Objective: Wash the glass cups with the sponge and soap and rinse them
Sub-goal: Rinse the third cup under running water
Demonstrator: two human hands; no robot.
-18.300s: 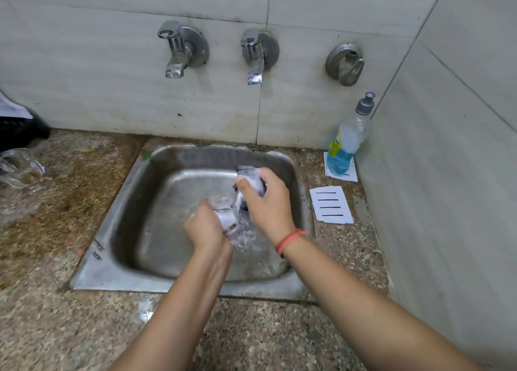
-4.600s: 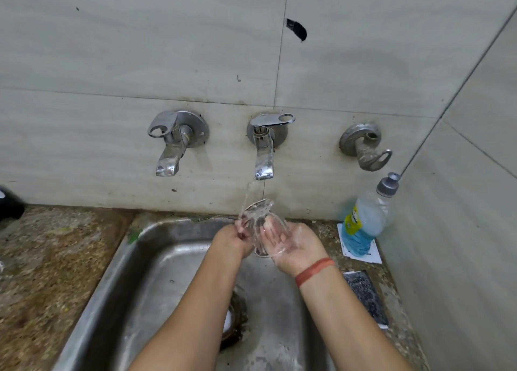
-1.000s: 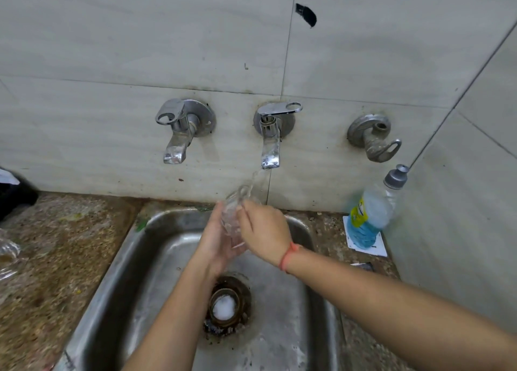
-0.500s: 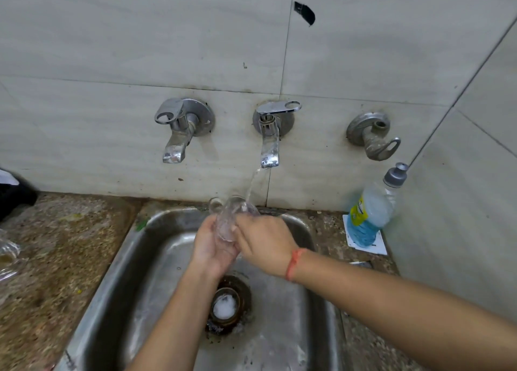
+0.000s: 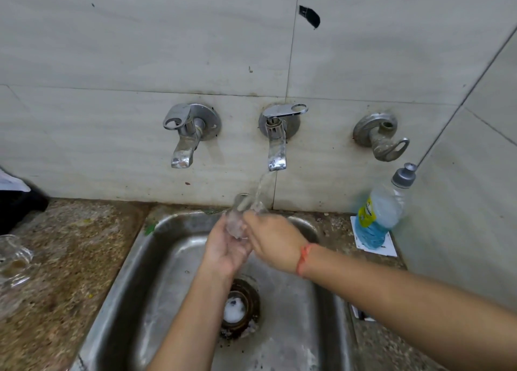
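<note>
Head view: glass cup (image 5: 240, 217) was held tilted over the sink (image 5: 134, 273), under the water stream (image 5: 261, 186) from the middle tap (image 5: 275, 144). Left hand (image 5: 226, 247) grip curled round its base from below; right hand (image 5: 274, 239) grip held its upper side. Second glass cup (image 5: 14, 259) stood on the bench (image 5: 70, 259) far left, soap bottle (image 5: 380, 214) right of the sink.

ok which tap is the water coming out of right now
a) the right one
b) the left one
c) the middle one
c: the stream leaves the spout of the middle tap and falls onto the glass cup held over the sink; the taps on either side show no water.
</note>
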